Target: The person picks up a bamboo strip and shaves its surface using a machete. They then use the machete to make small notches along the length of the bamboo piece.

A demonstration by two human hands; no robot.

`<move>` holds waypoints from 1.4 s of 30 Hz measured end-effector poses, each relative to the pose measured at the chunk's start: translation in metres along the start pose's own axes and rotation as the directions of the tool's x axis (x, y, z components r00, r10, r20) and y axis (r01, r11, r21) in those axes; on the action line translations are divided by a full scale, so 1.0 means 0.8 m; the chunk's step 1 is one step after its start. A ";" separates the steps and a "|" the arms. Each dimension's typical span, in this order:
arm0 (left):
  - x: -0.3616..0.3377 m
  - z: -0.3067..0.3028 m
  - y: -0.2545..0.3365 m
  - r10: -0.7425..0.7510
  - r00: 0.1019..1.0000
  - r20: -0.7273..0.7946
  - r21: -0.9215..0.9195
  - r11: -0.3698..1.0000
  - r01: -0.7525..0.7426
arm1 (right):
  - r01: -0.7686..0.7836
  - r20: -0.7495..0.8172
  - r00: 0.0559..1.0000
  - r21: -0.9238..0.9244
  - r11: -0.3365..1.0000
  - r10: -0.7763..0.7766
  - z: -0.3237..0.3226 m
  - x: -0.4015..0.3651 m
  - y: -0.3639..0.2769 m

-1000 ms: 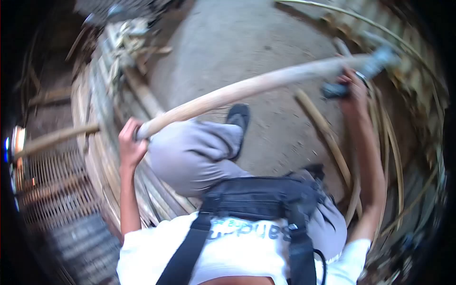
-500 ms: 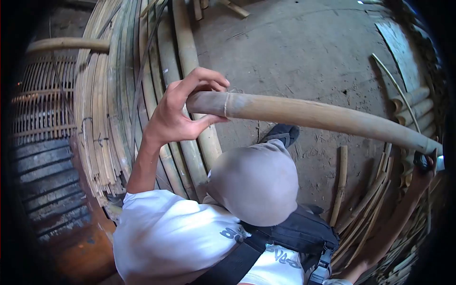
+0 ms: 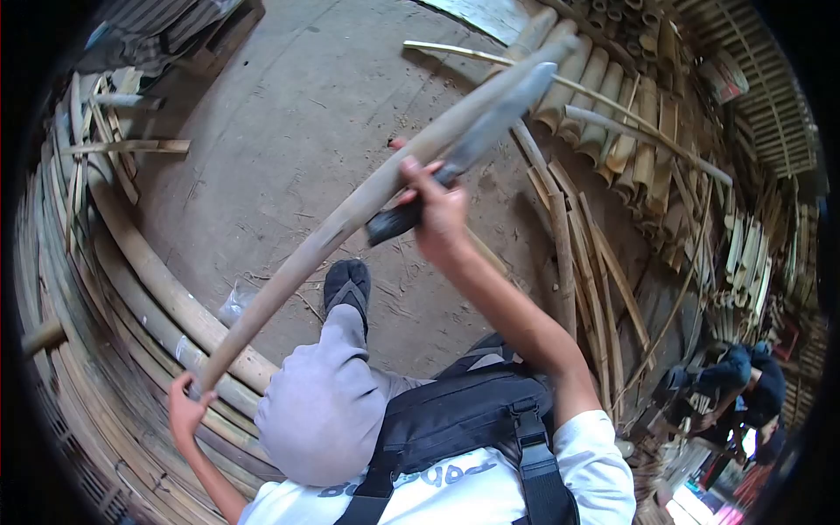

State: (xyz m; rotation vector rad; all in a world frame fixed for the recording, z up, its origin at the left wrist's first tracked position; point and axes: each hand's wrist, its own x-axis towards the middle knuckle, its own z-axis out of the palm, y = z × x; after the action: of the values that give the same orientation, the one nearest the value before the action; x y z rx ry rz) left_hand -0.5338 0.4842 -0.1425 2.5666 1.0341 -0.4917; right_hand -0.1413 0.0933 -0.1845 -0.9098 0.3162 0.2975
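Observation:
A bamboo pole point(image 3: 306, 249) slants across in front of me, from the lower left up to the far right. At its near end my left hand point(image 3: 185, 404) is closed around the tip. My right hand point(image 3: 437, 206) is closed on the black handle of a machete point(image 3: 494, 122), and its fingers also press against the pole. The blade points up and to the right, alongside the pole's far part, slightly blurred. Beneath the pole is my foot in a dark sandal point(image 3: 346, 293) on the floor.
Long bamboo poles point(image 3: 157, 280) lie at the left. Split bamboo strips point(image 3: 595, 262) lean at the right, near stacked bamboo halves point(image 3: 582, 96). Another person point(image 3: 731, 385) crouches at the lower right. A strip point(image 3: 490, 57) sticks out over the floor.
My view has swung to the right. The pole has turned from nearly level to a steep slant, its left end now lower. My right hand has come to the pole's middle with the machete.

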 end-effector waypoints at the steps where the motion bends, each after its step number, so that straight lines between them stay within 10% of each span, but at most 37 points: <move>1: -0.018 0.011 -0.026 -0.048 0.998 0.030 -0.005 0.999 0.048 | -0.048 0.031 0.998 0.054 0.997 0.047 0.000 -0.016 0.028; 9: -0.046 0.026 -0.071 -0.295 0.847 0.443 0.165 0.955 0.246 | -0.377 -0.029 0.925 0.075 0.923 0.379 -0.050 -0.068 0.137; 13: 0.008 0.033 0.052 -0.050 0.810 0.584 -0.156 0.973 0.172 | -0.444 -0.048 0.893 0.081 0.892 0.448 -0.068 -0.081 0.160; 15: 0.015 0.069 0.146 0.037 0.943 0.332 -0.463 0.877 0.129 | -0.459 -0.044 0.886 0.065 0.886 0.462 -0.076 -0.083 0.166; 18: 0.037 0.125 0.180 0.192 0.839 0.509 -0.684 0.682 0.259 | -0.506 -0.017 0.861 0.060 0.860 0.508 -0.085 -0.084 0.171; 26: 0.019 0.174 0.135 0.045 0.910 0.412 -0.574 0.788 0.221 | -0.397 -0.081 0.916 -0.334 0.855 0.394 -0.123 -0.060 0.145; 31: 0.011 0.098 0.139 0.127 0.894 0.430 -0.435 0.897 0.082 | -0.005 0.074 0.968 -0.951 0.310 0.241 -0.159 -0.038 0.069; 34: -0.025 0.057 0.135 -0.018 0.979 0.205 -0.299 0.951 0.080 | 0.353 0.356 0.929 -0.935 0.043 0.106 -0.211 -0.035 0.069; 37: -0.068 0.013 0.154 -0.079 0.997 0.008 -0.199 0.977 0.079 | 0.226 0.212 0.914 -0.974 0.000 0.345 -0.224 -0.041 0.038; 42: -0.094 -0.059 0.227 -0.017 0.991 -0.135 -0.064 0.998 0.009 | 0.069 0.092 0.969 -0.992 0.106 0.229 -0.272 -0.019 0.022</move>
State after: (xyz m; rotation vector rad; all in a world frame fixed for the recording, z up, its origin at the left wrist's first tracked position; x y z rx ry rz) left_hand -0.4466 0.3353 -0.0370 2.5680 1.0942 -0.2855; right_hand -0.1927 -0.0741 -0.3162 -2.2647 -0.1487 0.7779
